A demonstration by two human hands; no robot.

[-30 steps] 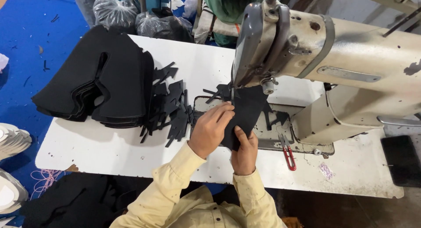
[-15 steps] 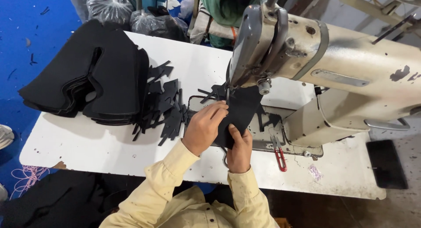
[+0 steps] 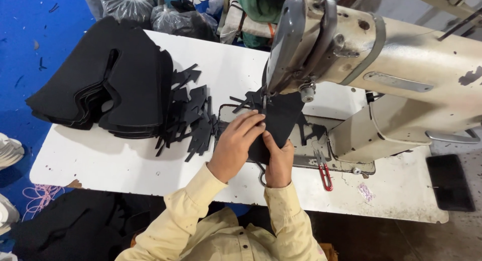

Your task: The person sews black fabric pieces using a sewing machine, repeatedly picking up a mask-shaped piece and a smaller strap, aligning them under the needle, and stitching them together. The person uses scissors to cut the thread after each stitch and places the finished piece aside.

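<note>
Both hands have been sliding the black piece (image 3: pixel 279 121) further under the sewing machine (image 3: pixel 381 65); left hand (image 3: pixel 236 143) is pressing flat, right hand (image 3: pixel 279 159) is pinching its edge, bags (image 3: pixel 125 4) sitting upper left

Looking down on a white table (image 3: pixel 125 165) with a big cream sewing machine (image 3: pixel 401 75) on the right side. Both hands are on a black fabric piece (image 3: pixel 281 118) right under the machine's head: left hand (image 3: pixel 236 145) lies flat on it with fingers pointing at the needle area, right hand (image 3: pixel 279 160) pinches its near edge. A stack of black fabric (image 3: pixel 105 85) sits at the left, small black cutouts (image 3: pixel 193 118) scattered beside it. Red-handled snips (image 3: pixel 325 173) lie near the machine base.
</note>
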